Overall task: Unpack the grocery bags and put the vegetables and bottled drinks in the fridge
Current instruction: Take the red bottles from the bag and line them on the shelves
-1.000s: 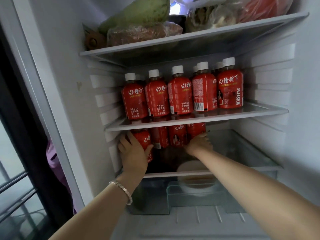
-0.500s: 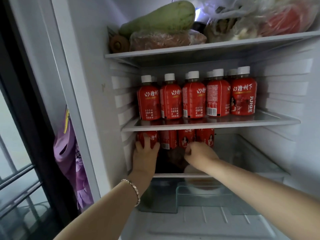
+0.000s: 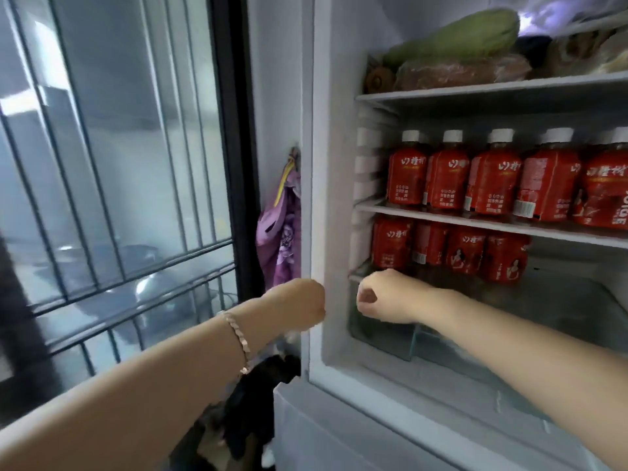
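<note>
The fridge stands open at the right. Several red juice bottles (image 3: 489, 180) with white caps line the middle shelf (image 3: 441, 215), and more red bottles (image 3: 465, 253) stand in a row on the shelf below. A long green gourd (image 3: 469, 35) and a wrapped brown package (image 3: 458, 71) lie on the top shelf. My left hand (image 3: 299, 305), bracelet on its wrist, is curled and holds nothing in front of the fridge's left frame. My right hand (image 3: 384, 297) is a loose fist holding nothing, just below and in front of the lower bottles, apart from them.
A clear crisper drawer (image 3: 390, 338) sits under the lower shelf. A purple bag (image 3: 280, 239) hangs between the fridge and a black-framed barred window (image 3: 119, 164) at the left. Something dark (image 3: 258, 396) lies on the floor below my left wrist.
Both hands have let go of the lower-row bottles and drawn back out of the fridge, fingers curling in. The view has swung to the left, bringing the window in.
</note>
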Demonstrator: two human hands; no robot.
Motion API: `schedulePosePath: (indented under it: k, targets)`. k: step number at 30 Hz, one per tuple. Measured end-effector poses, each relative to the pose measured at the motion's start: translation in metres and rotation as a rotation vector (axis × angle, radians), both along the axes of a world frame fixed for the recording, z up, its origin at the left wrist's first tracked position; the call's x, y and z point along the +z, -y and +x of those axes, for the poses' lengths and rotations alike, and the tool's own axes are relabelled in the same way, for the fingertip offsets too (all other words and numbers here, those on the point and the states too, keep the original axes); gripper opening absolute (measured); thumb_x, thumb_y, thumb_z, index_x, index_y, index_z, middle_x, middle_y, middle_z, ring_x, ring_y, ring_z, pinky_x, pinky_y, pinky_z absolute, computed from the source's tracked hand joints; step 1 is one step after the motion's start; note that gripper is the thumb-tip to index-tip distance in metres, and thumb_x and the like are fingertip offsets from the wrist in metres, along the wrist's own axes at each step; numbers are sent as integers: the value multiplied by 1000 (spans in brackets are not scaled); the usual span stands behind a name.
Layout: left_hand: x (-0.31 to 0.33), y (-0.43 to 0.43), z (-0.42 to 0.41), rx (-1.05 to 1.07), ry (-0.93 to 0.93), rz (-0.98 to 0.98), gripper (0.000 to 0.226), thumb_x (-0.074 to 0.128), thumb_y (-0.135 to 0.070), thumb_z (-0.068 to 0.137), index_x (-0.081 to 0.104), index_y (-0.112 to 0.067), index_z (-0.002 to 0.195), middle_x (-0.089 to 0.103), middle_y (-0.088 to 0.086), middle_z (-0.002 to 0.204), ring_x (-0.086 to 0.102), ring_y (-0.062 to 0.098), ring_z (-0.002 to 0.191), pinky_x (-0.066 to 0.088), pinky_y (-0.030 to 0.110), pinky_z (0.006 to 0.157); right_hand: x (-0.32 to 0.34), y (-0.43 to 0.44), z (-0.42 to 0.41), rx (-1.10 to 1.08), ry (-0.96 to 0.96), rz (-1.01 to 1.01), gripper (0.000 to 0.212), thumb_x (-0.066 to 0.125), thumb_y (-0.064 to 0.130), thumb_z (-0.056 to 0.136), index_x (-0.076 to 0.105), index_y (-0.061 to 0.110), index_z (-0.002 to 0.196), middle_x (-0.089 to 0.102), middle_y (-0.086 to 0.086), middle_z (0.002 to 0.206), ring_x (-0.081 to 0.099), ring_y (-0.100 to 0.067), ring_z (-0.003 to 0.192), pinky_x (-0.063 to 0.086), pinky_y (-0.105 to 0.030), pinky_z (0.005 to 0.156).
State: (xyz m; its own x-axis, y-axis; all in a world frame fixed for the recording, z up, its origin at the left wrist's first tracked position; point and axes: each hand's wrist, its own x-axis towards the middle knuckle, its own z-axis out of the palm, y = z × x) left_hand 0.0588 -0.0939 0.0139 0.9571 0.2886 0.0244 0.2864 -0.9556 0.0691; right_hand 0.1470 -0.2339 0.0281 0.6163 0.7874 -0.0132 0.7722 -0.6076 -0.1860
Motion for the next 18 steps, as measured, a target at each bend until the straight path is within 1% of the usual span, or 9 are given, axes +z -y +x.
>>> schedulePosePath:
  k: [4,7,8,10,11,12,14,16,18]
  targets:
    - [-21,-24,-111,310,-39,-47,27,46,-23,93,62,-10,111,55,4,94,60,25,107,49,30,89,-12,-44,-83,261,47,-128,25,51,24,90,67,9,102,68,-7,106,63,-26,97,51,-29,71]
    - [-42,-36,-217,518,-74,-103,26,47,-22,92,64,-11,108,53,-2,79,60,25,104,48,28,84,-28,-76,-161,438,31,-165,22,50,27,90,64,17,103,65,0,108,62,-19,83,48,-28,68]
    - [-48,-34,-253,589,-75,-125,25,47,-20,93,64,-11,108,56,-1,82,60,25,104,48,29,84,-33,-84,-191,508,30,-177,23,49,28,91,63,18,105,64,1,109,62,-19,86,47,-28,68]
    - [-65,-29,-329,776,-55,-165,26,46,-22,94,65,-11,108,64,3,102,60,27,105,49,32,86,-44,-99,-255,658,18,-178,24,48,27,91,64,15,106,65,2,111,62,-20,93,47,-30,72]
    - [-71,-23,-369,870,-42,-184,27,47,-25,92,65,-12,107,64,4,108,61,28,103,50,32,85,-50,-105,-290,730,13,-172,24,48,27,91,65,15,104,65,4,113,62,-20,93,48,-30,72]
    - [-77,-14,-408,949,-37,-187,27,48,-27,90,64,-12,106,64,5,110,61,28,102,49,31,84,-56,-110,-326,803,11,-161,22,49,27,90,65,16,101,65,5,115,61,-19,92,48,-29,72]
    - [-88,10,-489,1097,-10,-212,27,48,-26,90,64,-13,107,64,7,113,60,28,102,46,28,81,-69,-113,-405,938,29,-156,22,51,27,88,67,17,99,67,0,113,62,-23,96,51,-30,77]
    - [-99,38,-570,1237,13,-242,26,47,-26,91,65,-14,105,65,6,112,60,26,100,45,28,79,-78,-105,-491,1077,83,-154,25,50,26,88,67,15,102,66,-7,111,62,-28,100,52,-31,83]
    - [-109,71,-651,1364,38,-253,23,48,-26,91,64,-14,102,65,6,111,61,25,98,47,29,79,-84,-89,-577,1240,128,-151,29,48,26,91,66,13,109,64,-9,115,60,-30,105,51,-31,86]
